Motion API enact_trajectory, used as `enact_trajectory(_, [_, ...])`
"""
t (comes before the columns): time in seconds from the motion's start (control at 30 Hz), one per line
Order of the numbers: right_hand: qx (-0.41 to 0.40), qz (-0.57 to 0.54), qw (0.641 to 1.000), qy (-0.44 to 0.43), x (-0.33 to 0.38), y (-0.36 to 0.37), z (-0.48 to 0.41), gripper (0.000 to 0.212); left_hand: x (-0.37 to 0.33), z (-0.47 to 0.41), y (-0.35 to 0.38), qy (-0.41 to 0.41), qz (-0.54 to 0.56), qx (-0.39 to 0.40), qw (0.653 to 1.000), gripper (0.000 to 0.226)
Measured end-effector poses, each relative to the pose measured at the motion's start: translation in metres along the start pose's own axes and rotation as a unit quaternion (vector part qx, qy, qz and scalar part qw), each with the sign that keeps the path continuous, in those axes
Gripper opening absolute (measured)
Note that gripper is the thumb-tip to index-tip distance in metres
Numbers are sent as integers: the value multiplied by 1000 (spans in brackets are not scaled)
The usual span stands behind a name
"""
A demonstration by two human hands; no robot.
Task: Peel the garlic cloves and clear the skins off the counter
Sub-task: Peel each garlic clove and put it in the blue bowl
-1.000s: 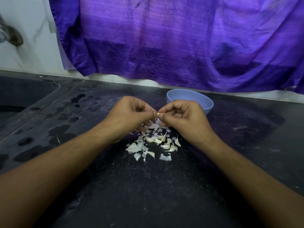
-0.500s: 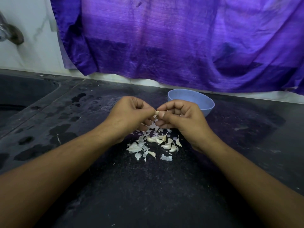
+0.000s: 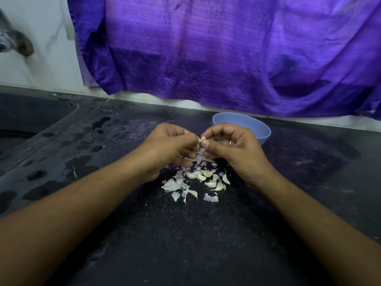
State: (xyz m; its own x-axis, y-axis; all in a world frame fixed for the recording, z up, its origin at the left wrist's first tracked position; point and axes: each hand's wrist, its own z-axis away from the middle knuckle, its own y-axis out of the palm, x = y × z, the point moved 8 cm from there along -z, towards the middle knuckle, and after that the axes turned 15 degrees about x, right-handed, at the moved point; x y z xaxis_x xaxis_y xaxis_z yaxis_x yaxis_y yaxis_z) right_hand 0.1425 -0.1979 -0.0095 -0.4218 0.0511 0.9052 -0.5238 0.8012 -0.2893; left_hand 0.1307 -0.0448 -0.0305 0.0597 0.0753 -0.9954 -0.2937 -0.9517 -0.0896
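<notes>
- Garlic clove [image 3: 202, 139] sits pinched between both hands, above the pile of skins [image 3: 193, 182] on the dark counter [image 3: 185, 244].
- Left hand [image 3: 167, 147] curls round its left end; right hand [image 3: 231, 147] pinches its right side, thumb on top.
- Its long axis cannot be made out.
- Blue bowl [image 3: 259, 131] lies just behind the right hand, the nearer one for a drop.

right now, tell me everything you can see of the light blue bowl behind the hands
The light blue round bowl looks like matte plastic, with a plain rim and sloping wall. It stands upright on the dark speckled stone counter, behind the right hand, which hides its near left part. The inside that shows looks bare. Whether the hand touches it I cannot tell.
</notes>
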Motion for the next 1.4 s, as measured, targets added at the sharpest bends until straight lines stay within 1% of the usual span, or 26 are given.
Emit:
enact_trajectory(0.1, [-15,-64,998,-15,2,1,0,12,3,0,0,-10,-13,1,1000,12])
enact_trajectory(0.2, [-32,-139,990,-13,0,-3,0,13,4,-1,-5,-5,-40,-16,999,11])
enact_trajectory(0.27, [-40,-140,989,-2,-1,-7,0,13,1,-1,-9,10,-56,-29,998,12])
enact_trajectory(0.43, [-57,-78,995,25,-5,-10,1,14,-4,0,-13,38,-102,-41,993,17])
enact_trajectory(0.5, [-59,-75,995,28,-5,-11,1,17,-6,0,-15,48,-128,-47,989,16])
enact_trajectory(0.57, [-51,-96,993,36,-6,-10,1,20,-7,1,-16,56,-144,-54,986,11])
enact_trajectory(0.67, [-24,-142,988,52,-9,-5,2,18,-9,2,-17,63,-156,-59,984,5])
enact_trajectory(0.8, [-14,-182,981,65,-12,-2,2,24,-10,2,-16,60,-169,-55,982,7])
enact_trajectory(0.93, [-12,-150,986,67,-11,-2,2,16,-10,3,-14,58,-203,-47,976,12])
enact_trajectory(1.03, [-9,-119,991,59,-11,-2,1,15,-10,3,-14,56,-222,-61,972,19])
enact_trajectory(1.1, [-10,-98,994,53,-11,-3,1,16,-12,4,-15,59,-227,-66,970,16])
enact_trajectory(1.23, [-5,-39,998,41,-9,-3,1,18,-18,7,-17,72,-219,-77,970,10])
enact_trajectory(1.4, [3,18,999,37,-7,-2,1,16,-15,6,-18,67,-184,-73,978,15])
